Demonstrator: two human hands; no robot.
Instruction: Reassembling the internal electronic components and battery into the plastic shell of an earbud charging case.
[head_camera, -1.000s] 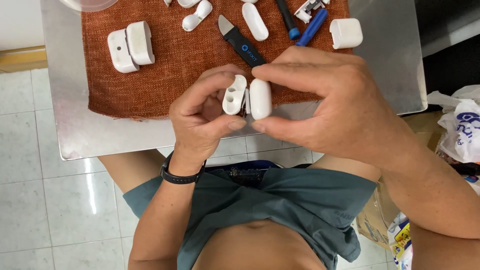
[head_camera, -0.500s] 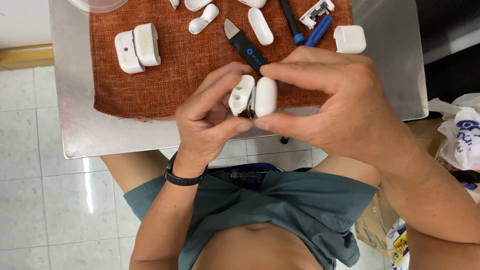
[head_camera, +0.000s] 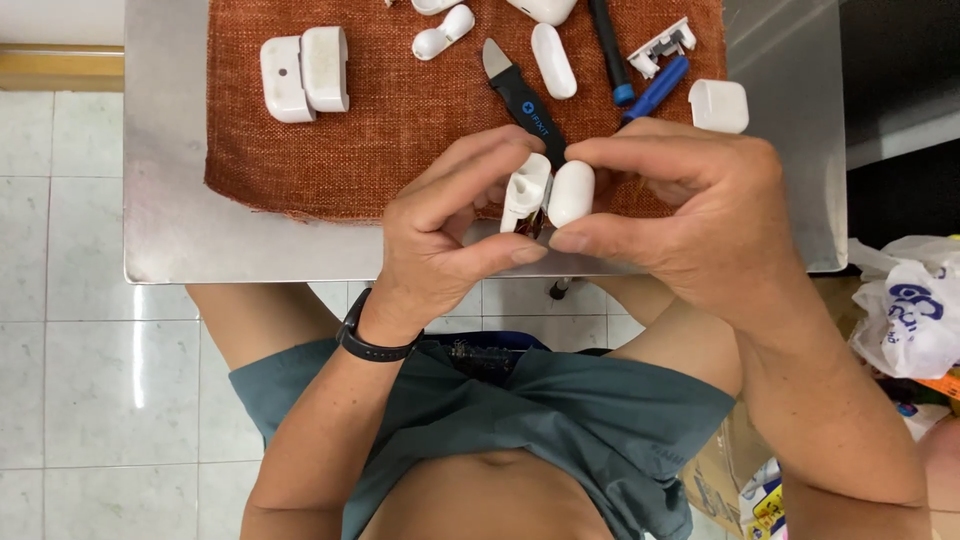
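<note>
My left hand (head_camera: 450, 235) pinches a small white plastic shell (head_camera: 524, 190) with an open inner side. My right hand (head_camera: 690, 215) pinches a smooth white rounded shell (head_camera: 571, 193) right beside it; the two pieces touch between my fingertips. Both hands hover over the near edge of a rust-orange woven mat (head_camera: 400, 110) that lies on a metal table (head_camera: 165, 230). Just behind my fingers lies a black pry tool (head_camera: 520, 92) with a metal blade.
On the mat lie a white hinged case (head_camera: 303, 73), an earbud-shaped white part (head_camera: 445, 31), an oval white shell (head_camera: 553, 60), blue-handled tools (head_camera: 655, 88) and a small white box (head_camera: 718, 105). A white plastic bag (head_camera: 905, 315) sits at the right. Tiled floor lies below.
The view has shifted slightly so the table sits lower and to the right in frame. My hands keep the two white shells pressed together, with little change in grip.
</note>
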